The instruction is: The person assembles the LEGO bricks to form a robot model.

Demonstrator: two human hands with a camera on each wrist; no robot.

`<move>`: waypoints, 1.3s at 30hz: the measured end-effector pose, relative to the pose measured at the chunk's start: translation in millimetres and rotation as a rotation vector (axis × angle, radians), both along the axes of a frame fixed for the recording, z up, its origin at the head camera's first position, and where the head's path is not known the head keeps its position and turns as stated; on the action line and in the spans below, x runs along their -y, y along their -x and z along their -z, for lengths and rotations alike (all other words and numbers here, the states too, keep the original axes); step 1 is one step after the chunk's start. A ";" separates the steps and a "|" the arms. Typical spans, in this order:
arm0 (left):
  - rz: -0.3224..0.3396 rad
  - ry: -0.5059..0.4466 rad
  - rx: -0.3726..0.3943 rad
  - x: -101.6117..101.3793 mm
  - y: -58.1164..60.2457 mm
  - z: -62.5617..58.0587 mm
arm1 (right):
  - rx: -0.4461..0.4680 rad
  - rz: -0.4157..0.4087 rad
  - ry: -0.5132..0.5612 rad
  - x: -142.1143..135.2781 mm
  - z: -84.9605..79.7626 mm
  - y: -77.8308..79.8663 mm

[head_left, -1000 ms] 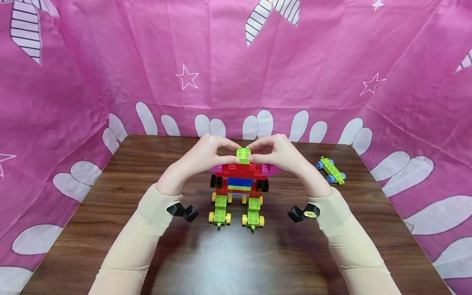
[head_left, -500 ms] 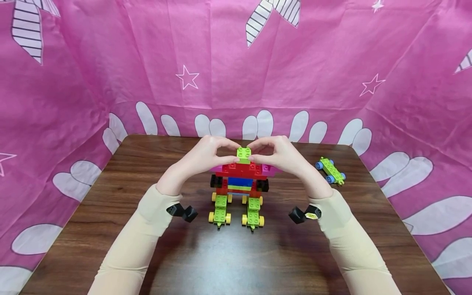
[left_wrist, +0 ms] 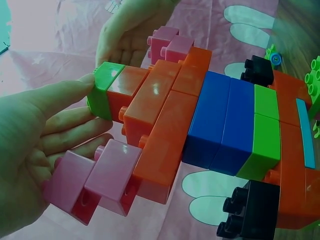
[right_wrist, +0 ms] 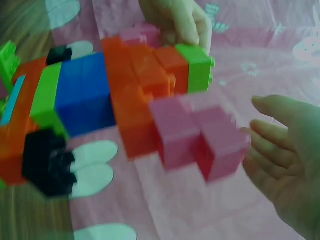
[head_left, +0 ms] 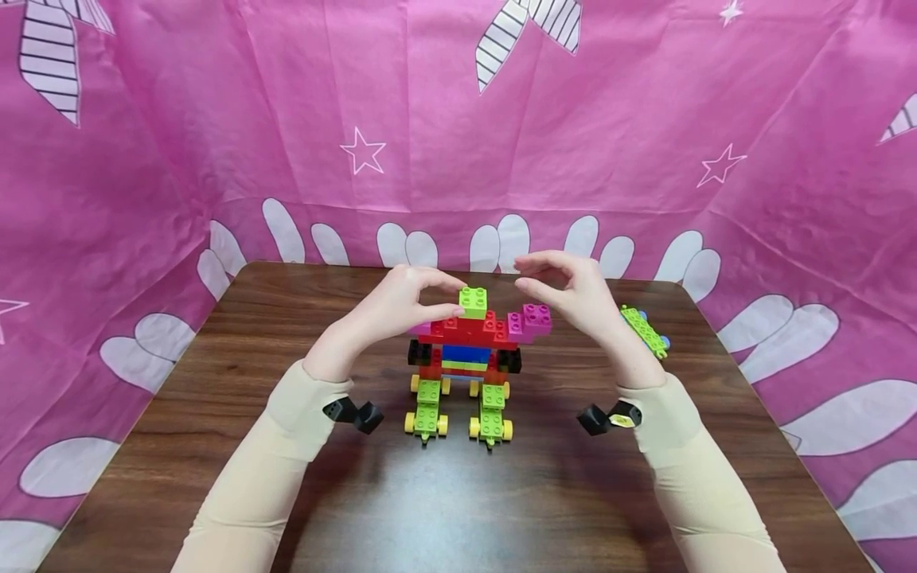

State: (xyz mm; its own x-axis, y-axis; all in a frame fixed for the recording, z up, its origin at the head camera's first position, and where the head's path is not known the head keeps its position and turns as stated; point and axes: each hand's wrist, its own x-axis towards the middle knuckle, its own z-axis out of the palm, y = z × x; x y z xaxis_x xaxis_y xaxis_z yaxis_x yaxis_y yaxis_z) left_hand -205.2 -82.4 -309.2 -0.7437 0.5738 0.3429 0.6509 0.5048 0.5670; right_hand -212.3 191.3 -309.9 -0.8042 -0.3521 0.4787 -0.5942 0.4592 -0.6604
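A robot-like figure of toy building bricks [head_left: 467, 352] stands upright on the table, with red, blue, black and pink bricks above two green wheeled bases [head_left: 492, 418]. On its top sits a lime green brick [head_left: 473, 302]. My left hand [head_left: 397, 301] pinches that brick from the left; in the left wrist view the thumb lies against its side and the other fingers reach behind. Apart from the figure, my right hand [head_left: 573, 294] hovers behind and above the pink bricks [head_left: 536, 317] on the right, fingers relaxed and holding nothing.
A lime green wheeled base [head_left: 645, 330] with blue wheels lies at the right of the brown wooden table [head_left: 286, 350], partly hidden by my right hand's wrist. Pink patterned cloth [head_left: 444, 159] hangs around the table's back and sides.
My right hand has let go of the green brick and moved off to the right, uncovering the pink bricks there. The left hand stays at the green brick.
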 end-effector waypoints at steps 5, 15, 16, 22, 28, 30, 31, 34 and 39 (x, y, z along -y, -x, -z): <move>0.003 -0.005 -0.006 1.1 0.6 2.7 | -0.087 0.128 0.099 -20.5 12.7 6.4; 0.002 -0.023 -0.021 1.4 1.8 5.4 | -0.057 0.246 0.202 -56.2 28.3 4.7; 0.002 -0.025 -0.021 1.3 1.6 5.7 | -0.054 0.257 0.186 -61.0 31.1 5.6; -0.003 -0.019 -0.032 0.9 1.6 7.0 | -0.017 0.351 0.030 -106.9 66.9 27.7; 0.002 -0.021 -0.039 0.9 1.3 6.7 | 0.038 0.423 -0.087 -146.9 93.7 39.5; 0.001 -0.021 -0.037 1.1 0.9 6.5 | 0.048 0.430 -0.104 -156.8 100.9 41.9; 0.000 -0.021 -0.036 1.3 0.9 6.6 | 0.057 0.432 -0.109 -161.3 104.2 42.8; -0.004 -0.021 -0.032 1.8 0.8 6.9 | 0.091 0.438 -0.118 -173.3 113.9 44.7; -0.001 -0.023 -0.042 1.5 1.3 7.4 | 0.151 0.453 -0.156 -191.1 127.2 45.9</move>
State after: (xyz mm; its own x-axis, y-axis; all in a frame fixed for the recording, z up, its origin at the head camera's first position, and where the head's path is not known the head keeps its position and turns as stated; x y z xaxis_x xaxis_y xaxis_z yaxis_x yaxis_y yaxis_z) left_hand -206.5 -83.9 -316.6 -0.7291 0.5644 0.3871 0.6738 0.4928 0.5506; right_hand -258.2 382.4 -437.1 -0.9491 -0.0100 0.3147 -0.2156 0.7491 -0.6264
